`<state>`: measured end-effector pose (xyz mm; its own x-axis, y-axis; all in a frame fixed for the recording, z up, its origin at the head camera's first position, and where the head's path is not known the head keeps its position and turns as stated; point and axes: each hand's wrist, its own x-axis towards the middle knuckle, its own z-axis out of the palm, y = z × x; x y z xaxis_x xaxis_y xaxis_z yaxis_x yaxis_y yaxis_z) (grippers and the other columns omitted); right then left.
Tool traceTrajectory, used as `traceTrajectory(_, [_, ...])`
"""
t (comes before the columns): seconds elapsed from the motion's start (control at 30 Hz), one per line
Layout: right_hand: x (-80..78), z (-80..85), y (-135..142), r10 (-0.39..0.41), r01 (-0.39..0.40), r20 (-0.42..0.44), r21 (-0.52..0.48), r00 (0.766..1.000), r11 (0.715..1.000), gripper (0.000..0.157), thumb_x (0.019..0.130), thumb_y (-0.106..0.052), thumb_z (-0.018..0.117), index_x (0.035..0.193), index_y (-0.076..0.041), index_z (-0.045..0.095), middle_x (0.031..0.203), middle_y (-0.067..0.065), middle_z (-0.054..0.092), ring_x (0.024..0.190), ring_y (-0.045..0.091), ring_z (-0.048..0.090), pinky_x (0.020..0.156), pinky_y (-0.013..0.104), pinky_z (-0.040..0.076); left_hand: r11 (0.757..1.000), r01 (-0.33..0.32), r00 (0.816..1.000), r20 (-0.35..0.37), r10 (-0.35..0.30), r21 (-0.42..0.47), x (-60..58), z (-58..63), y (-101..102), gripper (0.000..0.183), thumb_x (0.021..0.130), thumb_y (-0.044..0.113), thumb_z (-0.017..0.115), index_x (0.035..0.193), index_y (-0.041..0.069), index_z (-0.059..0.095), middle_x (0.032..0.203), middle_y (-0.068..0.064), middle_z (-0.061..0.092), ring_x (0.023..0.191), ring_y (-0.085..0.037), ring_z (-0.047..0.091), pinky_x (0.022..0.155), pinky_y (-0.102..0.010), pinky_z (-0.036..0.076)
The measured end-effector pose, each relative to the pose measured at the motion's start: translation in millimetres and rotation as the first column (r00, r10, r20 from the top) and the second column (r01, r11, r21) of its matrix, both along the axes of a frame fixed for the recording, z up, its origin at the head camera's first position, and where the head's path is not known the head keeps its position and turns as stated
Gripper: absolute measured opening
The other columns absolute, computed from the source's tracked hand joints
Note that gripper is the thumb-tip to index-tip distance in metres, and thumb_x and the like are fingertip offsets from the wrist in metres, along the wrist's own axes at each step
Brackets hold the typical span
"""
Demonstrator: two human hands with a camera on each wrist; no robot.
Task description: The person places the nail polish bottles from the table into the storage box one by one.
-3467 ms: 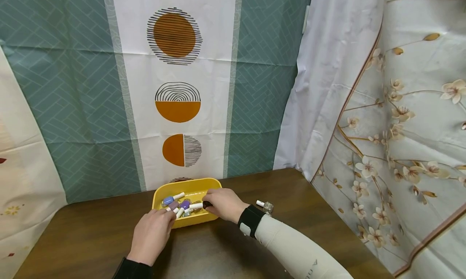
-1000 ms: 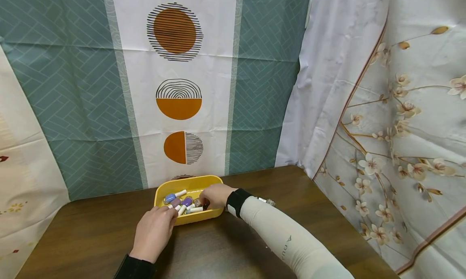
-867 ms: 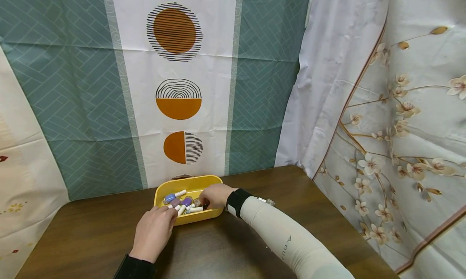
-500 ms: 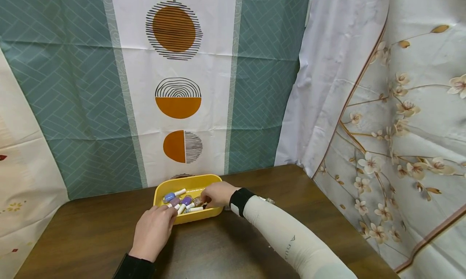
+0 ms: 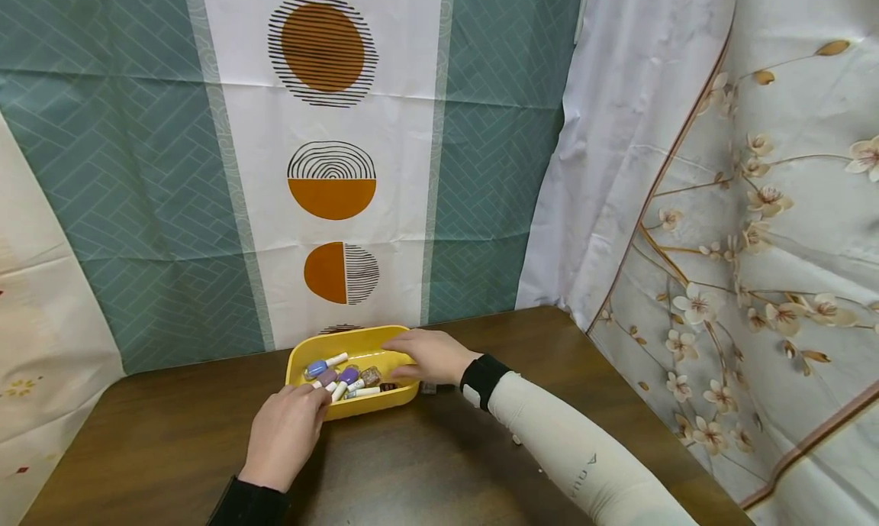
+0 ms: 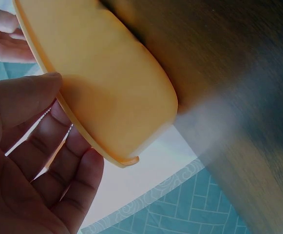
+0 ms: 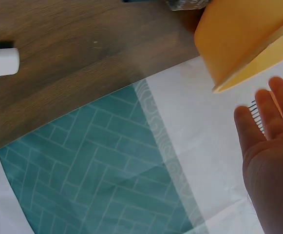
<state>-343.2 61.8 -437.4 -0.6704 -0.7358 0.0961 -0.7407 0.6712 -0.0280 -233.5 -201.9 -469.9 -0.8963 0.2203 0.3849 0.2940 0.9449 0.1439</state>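
Note:
My left hand (image 5: 284,437) grips the near left rim of a yellow plastic tray (image 5: 374,408). In the left wrist view the thumb presses the tray's outer wall, with fingers on the other side of the rim. Inside lie several nail polish bottles with white caps: a blue one (image 5: 316,369), a mauve one (image 5: 326,377), a purple one (image 5: 349,374), a glittery one (image 5: 371,376) and a dark brown one (image 5: 388,387). My right hand (image 5: 436,356) is over the tray's right end, fingers extended and holding nothing.
Just right of the tray, a glittery bottle (image 5: 428,388) lies on the brown wooden table (image 5: 172,434). In the right wrist view a white cap (image 7: 1,62) lies farther off. Patterned curtains (image 5: 501,167) hang behind the table and a floral one (image 5: 714,320) at its right.
My right hand has let go of the dark brown nail polish bottle, which now lies in the tray, and has lifted up and to the right. The left hand keeps its grip on the rim.

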Motion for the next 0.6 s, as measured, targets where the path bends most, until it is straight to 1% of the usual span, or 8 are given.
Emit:
traceTrajectory(0.07, [2.8,-0.1,5.1,0.011,-0.011,-0.028,-0.012,1.000,1.000,0.063,0.095,-0.056,0.056,0.148,-0.021,0.050,0.146,-0.007,0.051,0.136,0.011,0.044,0.112,0.029,0.030,1.000,0.000,1.000,0.000,0.000,0.001,-0.2,-0.3,-0.1,0.019,0.077,0.019,0.084,0.092,0.016,0.075,0.088,0.000,0.070,0.077,-0.022,0.057,0.080,-0.044,0.050])
traceTrajectory(0.17, [7.4,-0.7,13.1,0.033,-0.036,-0.065,-0.038,0.997,0.999,0.068,0.096,-0.055,0.056,0.152,-0.018,0.045,0.153,-0.003,0.044,0.142,0.016,0.037,0.116,0.036,0.024,1.000,-0.003,1.000,-0.003,0.003,0.003,-0.6,-0.8,0.5,0.019,0.076,0.020,0.085,0.093,0.016,0.075,0.089,0.000,0.071,0.078,-0.022,0.058,0.081,-0.044,0.050])
traceTrajectory(0.3, [12.7,-3.1,22.8,0.044,-0.050,-0.110,-0.057,0.993,0.997,0.074,0.097,-0.057,0.053,0.156,-0.015,0.038,0.158,0.001,0.037,0.146,0.020,0.032,0.117,0.043,0.020,1.000,-0.007,1.000,-0.003,0.007,0.000,-1.4,-1.0,1.0,0.020,0.077,0.020,0.085,0.094,0.016,0.075,0.090,-0.001,0.071,0.079,-0.022,0.058,0.081,-0.044,0.050])
traceTrajectory(0.4, [15.5,-5.5,29.6,0.037,-0.045,-0.132,-0.060,0.991,0.997,0.077,0.097,-0.061,0.046,0.157,-0.014,0.035,0.160,0.002,0.034,0.147,0.020,0.030,0.117,0.044,0.019,1.000,-0.006,1.000,-0.002,0.006,-0.004,-1.6,-0.9,0.8,0.020,0.077,0.020,0.084,0.094,0.016,0.075,0.090,-0.001,0.071,0.079,-0.023,0.058,0.082,-0.044,0.050])
traceTrajectory(0.5, [18.1,-7.7,36.9,0.026,-0.035,-0.135,-0.069,0.991,0.997,0.077,0.097,-0.061,0.048,0.157,-0.013,0.034,0.160,0.002,0.033,0.147,0.020,0.029,0.118,0.044,0.018,1.000,-0.005,1.000,0.002,0.005,-0.004,-1.4,-0.7,0.3,0.020,0.077,0.021,0.084,0.094,0.015,0.075,0.091,-0.002,0.071,0.080,-0.023,0.058,0.082,-0.045,0.050])
traceTrajectory(0.6, [20.8,-9.9,44.3,0.018,-0.028,-0.126,-0.080,0.992,0.996,0.079,0.096,-0.057,0.054,0.158,-0.013,0.032,0.160,0.001,0.032,0.147,0.020,0.029,0.117,0.045,0.018,1.000,-0.002,1.000,0.003,0.002,-0.006,-1.1,-0.6,-0.2,0.020,0.078,0.021,0.084,0.094,0.015,0.075,0.091,-0.002,0.072,0.080,-0.023,0.058,0.082,-0.045,0.050])
